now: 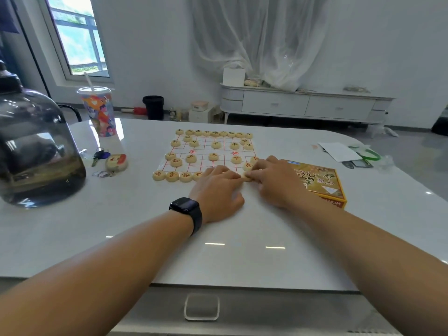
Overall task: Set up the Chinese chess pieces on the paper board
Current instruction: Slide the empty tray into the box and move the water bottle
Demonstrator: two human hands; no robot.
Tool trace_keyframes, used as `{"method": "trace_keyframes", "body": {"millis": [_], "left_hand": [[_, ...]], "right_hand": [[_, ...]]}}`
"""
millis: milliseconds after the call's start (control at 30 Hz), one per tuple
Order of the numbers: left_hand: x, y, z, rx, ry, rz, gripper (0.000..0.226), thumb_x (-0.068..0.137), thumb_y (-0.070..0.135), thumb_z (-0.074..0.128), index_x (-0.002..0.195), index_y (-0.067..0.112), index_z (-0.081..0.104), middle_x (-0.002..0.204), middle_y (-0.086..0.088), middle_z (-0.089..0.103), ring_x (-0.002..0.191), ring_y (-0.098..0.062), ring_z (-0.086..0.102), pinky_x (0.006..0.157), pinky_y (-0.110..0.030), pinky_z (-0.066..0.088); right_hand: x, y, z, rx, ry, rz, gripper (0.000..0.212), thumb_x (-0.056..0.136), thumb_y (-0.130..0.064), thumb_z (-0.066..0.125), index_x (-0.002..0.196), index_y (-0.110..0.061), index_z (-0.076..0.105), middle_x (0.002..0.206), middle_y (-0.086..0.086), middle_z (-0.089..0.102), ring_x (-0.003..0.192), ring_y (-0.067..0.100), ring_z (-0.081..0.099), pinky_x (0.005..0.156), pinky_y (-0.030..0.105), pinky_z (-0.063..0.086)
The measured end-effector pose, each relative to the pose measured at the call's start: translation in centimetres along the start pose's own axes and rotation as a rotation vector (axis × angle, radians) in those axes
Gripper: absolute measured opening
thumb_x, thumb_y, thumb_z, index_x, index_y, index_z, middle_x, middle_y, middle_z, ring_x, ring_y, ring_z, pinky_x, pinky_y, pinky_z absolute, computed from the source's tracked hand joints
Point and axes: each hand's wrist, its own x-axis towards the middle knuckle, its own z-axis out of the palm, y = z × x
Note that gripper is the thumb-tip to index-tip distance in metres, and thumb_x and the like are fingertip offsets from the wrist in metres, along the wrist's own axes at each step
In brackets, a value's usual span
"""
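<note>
1. Both hands are down at the near edge of the paper board [213, 151], which lies flat in the middle of the white worktop [242, 229].
2. The left hand [218, 190], a dark watch [188, 210] on its wrist, rests palm down with fingers stretched forward over the near row; its grip looks released, nothing visibly held.
3. The right hand [274, 180] sits just beside it, fingers curled in toward the left hand's fingertips, pinching a pale chess piece [249, 178] at the near edge of the board.
4. Far side: a full row of round cream pieces [214, 133] runs along the back line, with more scattered on the lines in front of it.
5. Near side: four pieces with red characters [178, 176] lie in a row left of the hands, and others stand on the lines above; the rest of that row is hidden under the hands.
6. A yellow game box [322, 183] lies on the worktop just right of the right hand, partly behind it.
7. Off to the left: a big dark glass jar [36, 146], a patterned cup with a straw [99, 112], and keys with a charm [109, 161].
8. Far right on the worktop: white paper [339, 151] and some green items [368, 154].
</note>
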Motion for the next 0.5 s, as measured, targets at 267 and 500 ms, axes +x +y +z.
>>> {"method": "trace_keyframes", "body": {"millis": [267,500], "left_hand": [[0.0,0.3,-0.1,-0.032,-0.091,-0.039,0.054,0.098,0.040,0.040,0.150,0.025,0.044,0.157,0.009,0.041,0.152,-0.020,0.021,0.122,-0.044,0.012],[-0.2,0.2,-0.3,-0.071,-0.036,-0.033,0.058,0.096,0.036,0.048,0.153,0.026,0.041,0.159,0.009,0.039,0.152,-0.017,0.019,0.122,-0.042,0.011]], "right_hand": [[-0.7,-0.2,0.2,0.120,0.070,0.092,0.039,0.097,-0.015,0.052,0.128,-0.031,0.070,0.128,-0.007,0.066,0.117,0.022,0.050,0.096,0.039,0.036],[-1.5,0.5,1.1,0.098,0.161,0.193,0.043,0.094,-0.012,0.051,0.129,-0.026,0.070,0.122,0.000,0.070,0.109,0.028,0.057,0.094,0.041,0.035]]}}
